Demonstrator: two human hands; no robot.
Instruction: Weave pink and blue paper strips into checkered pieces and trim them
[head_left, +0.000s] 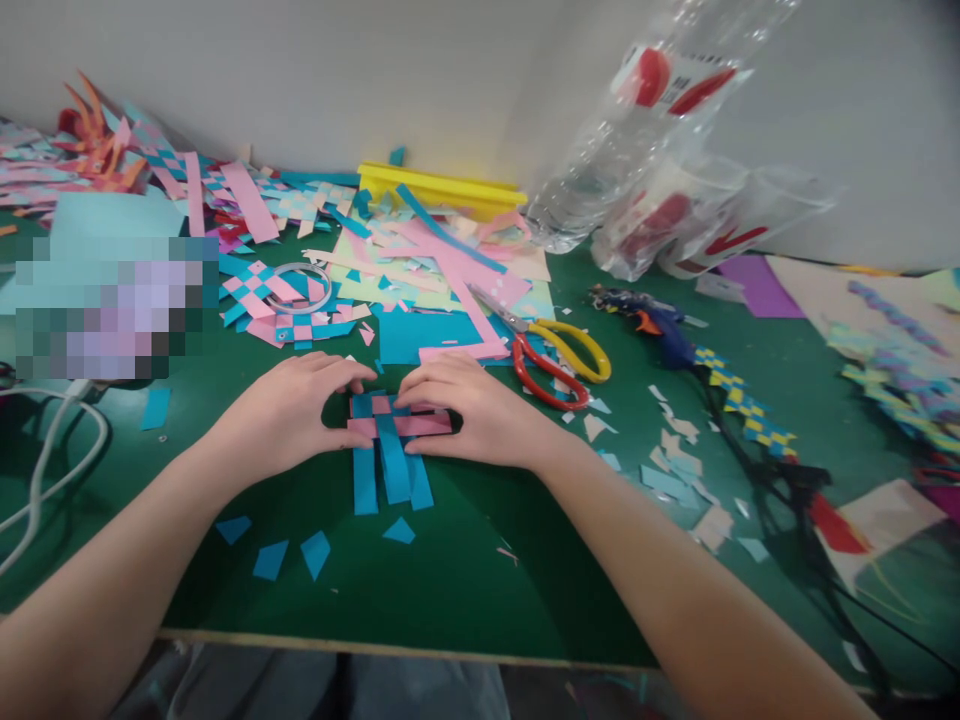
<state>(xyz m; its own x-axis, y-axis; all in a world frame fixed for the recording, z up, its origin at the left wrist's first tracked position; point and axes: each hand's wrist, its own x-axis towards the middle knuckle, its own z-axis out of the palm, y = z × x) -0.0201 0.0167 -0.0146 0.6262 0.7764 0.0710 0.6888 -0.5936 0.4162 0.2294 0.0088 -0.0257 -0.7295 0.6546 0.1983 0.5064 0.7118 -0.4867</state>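
A small weave of blue and pink paper strips (390,440) lies flat on the green table (465,570). My left hand (289,412) pinches its left edge with curled fingers. On the other side my right hand (480,408) pinches the right ends of the pink strips. Three blue strips stick out toward me below the woven part.
Red-and-yellow scissors (559,360) lie just right of my right hand. A blue glue gun (660,330) with a black cord, clear plastic bottles (660,140), a tape ring (300,288), a yellow box (442,188), heaps of paper strips and scraps, and a white cable (45,470) surround the work.
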